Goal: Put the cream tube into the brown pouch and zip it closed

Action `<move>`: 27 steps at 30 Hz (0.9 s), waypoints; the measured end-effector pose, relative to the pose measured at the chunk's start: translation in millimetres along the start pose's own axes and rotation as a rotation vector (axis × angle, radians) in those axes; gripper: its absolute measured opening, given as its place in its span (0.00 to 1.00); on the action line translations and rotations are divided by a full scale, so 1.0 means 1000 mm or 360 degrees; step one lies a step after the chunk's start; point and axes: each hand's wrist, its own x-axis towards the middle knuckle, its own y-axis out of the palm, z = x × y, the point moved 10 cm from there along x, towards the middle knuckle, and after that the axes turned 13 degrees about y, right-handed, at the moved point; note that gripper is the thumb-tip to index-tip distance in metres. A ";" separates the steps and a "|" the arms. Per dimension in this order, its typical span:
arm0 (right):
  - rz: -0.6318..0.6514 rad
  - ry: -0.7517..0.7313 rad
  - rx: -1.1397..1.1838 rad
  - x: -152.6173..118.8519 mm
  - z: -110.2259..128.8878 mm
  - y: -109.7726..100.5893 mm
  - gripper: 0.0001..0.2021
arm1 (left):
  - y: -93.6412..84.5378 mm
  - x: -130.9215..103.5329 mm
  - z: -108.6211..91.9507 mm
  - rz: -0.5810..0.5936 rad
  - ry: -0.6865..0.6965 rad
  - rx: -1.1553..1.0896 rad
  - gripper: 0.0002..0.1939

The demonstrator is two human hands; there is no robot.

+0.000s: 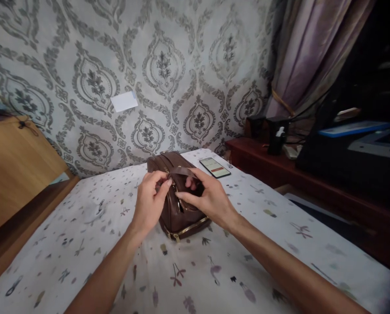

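Note:
A brown leather bag (pixel 178 220) with gold zippers lies on the patterned white sheet (pixel 142 266). Its top zipper is partly open near the front, and another gold zipper runs along the lower front edge. My left hand (pixel 151 198) is at the bag's left side, thumb and index finger pinched at the top zipper; what they grip is too small to make out. On the right, my right hand (pixel 211 196) has its fingers under a brown strap (pixel 182 171) and its thumb over the bag's top, closed around the strap.
A phone (pixel 215 167) with a lit screen lies behind and right of the bag. A wooden panel (pixel 21 165) stands at left, a dark red shelf (pixel 256 163) at right. A patterned wall (pixel 188 56) rises behind, with a curtain (pixel 312 52) at right.

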 end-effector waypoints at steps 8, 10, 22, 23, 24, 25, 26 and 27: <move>0.0077 -0.0136 -0.0330 -0.004 0.014 0.011 0.11 | -0.002 0.000 -0.006 -0.0023 0.0088 0.0039 0.08; 0.0133 -0.0178 -0.0358 -0.006 0.017 0.014 0.09 | -0.002 -0.001 -0.007 -0.0041 0.0110 0.0022 0.08; 0.0192 -0.0181 -0.0357 -0.006 0.014 0.015 0.05 | -0.011 -0.006 -0.010 -0.0252 0.0233 0.0039 0.05; 0.0187 -0.0178 -0.0367 -0.006 0.014 0.015 0.04 | -0.011 -0.006 -0.010 -0.0263 0.0242 0.0024 0.05; 0.0188 -0.0173 -0.0371 -0.007 0.014 0.016 0.04 | -0.011 -0.006 -0.010 -0.0267 0.0255 0.0013 0.05; 0.0194 -0.0170 -0.0369 -0.007 0.014 0.016 0.03 | -0.012 -0.006 -0.010 -0.0264 0.0271 0.0008 0.05; 0.0205 -0.0171 -0.0364 -0.007 0.014 0.016 0.03 | -0.012 -0.006 -0.010 -0.0255 0.0289 0.0009 0.05; 0.0219 -0.0174 -0.0361 -0.007 0.014 0.017 0.04 | -0.012 -0.005 -0.011 -0.0239 0.0311 0.0015 0.05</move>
